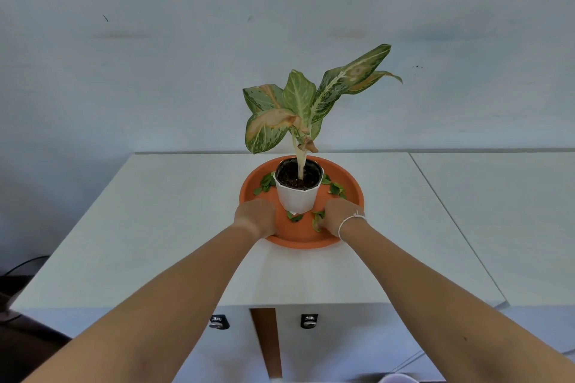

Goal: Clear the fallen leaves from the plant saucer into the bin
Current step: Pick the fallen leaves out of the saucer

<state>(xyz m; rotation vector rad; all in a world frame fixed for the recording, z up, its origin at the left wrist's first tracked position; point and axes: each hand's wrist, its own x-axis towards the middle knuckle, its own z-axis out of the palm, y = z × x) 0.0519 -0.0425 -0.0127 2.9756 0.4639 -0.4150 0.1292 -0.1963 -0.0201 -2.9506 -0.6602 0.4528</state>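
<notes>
An orange plant saucer [348,177] sits on the white table with a white pot [298,199] standing in its middle. Small green fallen leaves [264,185] lie on the saucer at the pot's left, right and front. My left hand [255,217] rests over the saucer's near-left rim, fingers curled down around it. My right hand [341,216] is on the near-right part of the saucer, its fingers closed against a curled green leaf [317,221]. The fingertips of both hands are hidden by the backs of the hands.
The plant [298,102] has broad variegated leaves that reach up and to the right above the pot. A second white table [497,211] adjoins on the right. A pale rounded rim [396,379] shows at the bottom edge. Dark cables [18,267] lie at the left.
</notes>
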